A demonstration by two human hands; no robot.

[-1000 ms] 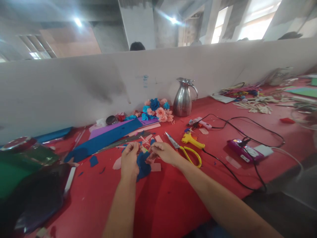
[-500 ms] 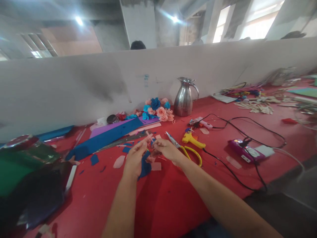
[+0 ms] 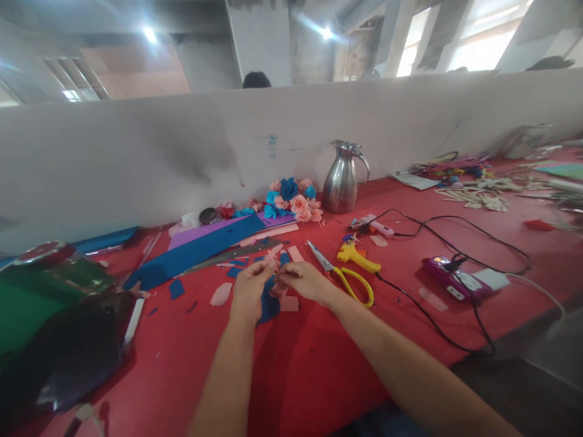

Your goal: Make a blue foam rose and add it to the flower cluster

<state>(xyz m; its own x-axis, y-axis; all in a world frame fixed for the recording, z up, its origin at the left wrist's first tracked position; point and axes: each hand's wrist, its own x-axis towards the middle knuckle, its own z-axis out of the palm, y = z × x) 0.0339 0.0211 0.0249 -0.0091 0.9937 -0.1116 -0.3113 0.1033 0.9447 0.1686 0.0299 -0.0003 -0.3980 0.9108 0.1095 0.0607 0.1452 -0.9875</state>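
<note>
My left hand and my right hand meet over the red table, fingertips pinched together on a small pink strip between them. A crumpled blue foam piece lies just under and between the hands. Pink scraps lie beside it. Yellow-handled scissors rest just right of my right hand.
A steel jug and foam roses stand by the white partition. Blue and purple sheets lie at the left. A yellow glue gun, black cables and a purple device are at the right. Dark green bags fill the left.
My hands rose off the blue piece with a pink strip lifted between them, then dropped back close together over it. The view shifted slightly.
</note>
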